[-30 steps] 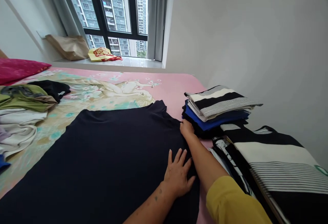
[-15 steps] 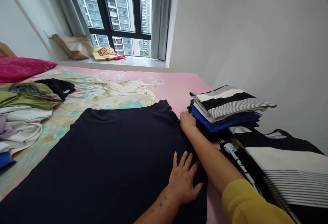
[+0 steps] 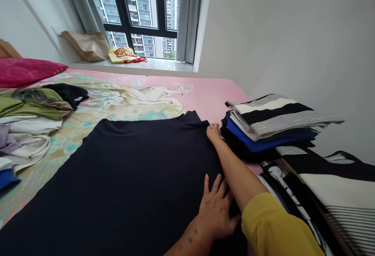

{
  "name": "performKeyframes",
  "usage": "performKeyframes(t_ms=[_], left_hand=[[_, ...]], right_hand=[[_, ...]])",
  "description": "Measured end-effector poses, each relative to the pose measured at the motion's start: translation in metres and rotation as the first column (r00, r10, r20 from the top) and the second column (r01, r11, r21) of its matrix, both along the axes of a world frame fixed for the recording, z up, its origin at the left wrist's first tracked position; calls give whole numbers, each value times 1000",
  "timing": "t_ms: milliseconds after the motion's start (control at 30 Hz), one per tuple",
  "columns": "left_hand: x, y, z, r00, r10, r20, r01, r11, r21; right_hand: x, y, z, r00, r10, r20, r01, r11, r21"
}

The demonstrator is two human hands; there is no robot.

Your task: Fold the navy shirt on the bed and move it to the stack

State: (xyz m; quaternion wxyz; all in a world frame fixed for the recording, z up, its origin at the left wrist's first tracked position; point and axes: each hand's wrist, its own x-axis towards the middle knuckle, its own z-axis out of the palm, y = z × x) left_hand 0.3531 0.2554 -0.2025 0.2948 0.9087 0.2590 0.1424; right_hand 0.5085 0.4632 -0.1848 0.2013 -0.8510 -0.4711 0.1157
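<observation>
A large dark navy garment (image 3: 125, 178) lies spread flat on the pink patterned bed sheet (image 3: 205, 95). My left hand (image 3: 216, 209) rests flat on the garment's right side, fingers spread. My right hand (image 3: 213, 131), at the end of a yellow-sleeved arm, reaches to the garment's far right corner with its fingers curled at the cloth edge. Whether it grips the edge is hard to see. Just right of that hand stands a stack of folded clothes (image 3: 272, 125) topped by a striped black-and-white piece.
A heap of unfolded clothes (image 3: 26, 127) lies at the left, with a red pillow (image 3: 26, 70) behind it. More folded striped garments (image 3: 331, 185) lie at the near right. A brown paper bag (image 3: 88, 45) and a yellow bag (image 3: 124, 54) sit on the window sill.
My right hand has slid farther along the garment's right edge to its far corner. My left hand stays flat on the cloth. The view has shifted slightly.
</observation>
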Motion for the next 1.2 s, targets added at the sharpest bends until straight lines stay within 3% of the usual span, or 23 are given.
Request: performKeyframes(t_ms=[100,133,233,267,300,367,433,533,667,767,900,1000,1100,1200], left_hand=[[3,0,-3,1000,-2,-1,2,1000,26],[4,0,-5,1000,-14,-8,15,999,42],[7,-1,-11,996,-68,-61,73,995,72],[8,-1,-12,994,-75,-80,81,994,73],[8,-2,-13,993,-72,-92,79,994,77],[8,-3,-12,995,-38,-89,48,993,109],[8,-3,-9,997,-4,-71,15,988,156],[10,-3,-1,996,38,-86,-22,983,182],[6,-23,5,990,54,-131,-39,992,116],[-4,-67,8,996,19,-87,-17,999,28],[-20,-139,14,998,-60,-1,60,991,-119],[-30,-176,21,998,-64,9,64,966,-250],[-51,-193,27,995,4,97,29,943,-331],[-86,-201,17,952,222,210,-116,898,-424]], right_hand=[[-39,-36,4,990,141,16,-141,985,99],[-56,-54,4,959,281,30,-282,947,151],[-96,-112,-3,713,701,-14,-694,708,128],[-100,-128,-6,662,748,-38,-744,663,88],[-98,-140,-10,662,748,-50,-746,664,49],[-78,-155,-14,773,633,-49,-634,772,-35],[-46,-162,-13,909,417,-10,-416,904,-100],[-6,-178,-6,983,170,69,-162,980,-117],[9,-226,-7,989,51,139,-56,998,37],[11,-258,-16,993,-96,70,94,995,31],[18,-266,-21,988,-146,-44,142,986,-85],[24,-263,-18,984,-173,-42,169,982,-89],[26,-269,-11,979,-203,-31,201,978,-63],[14,-282,-2,984,-179,-2,179,984,26]])
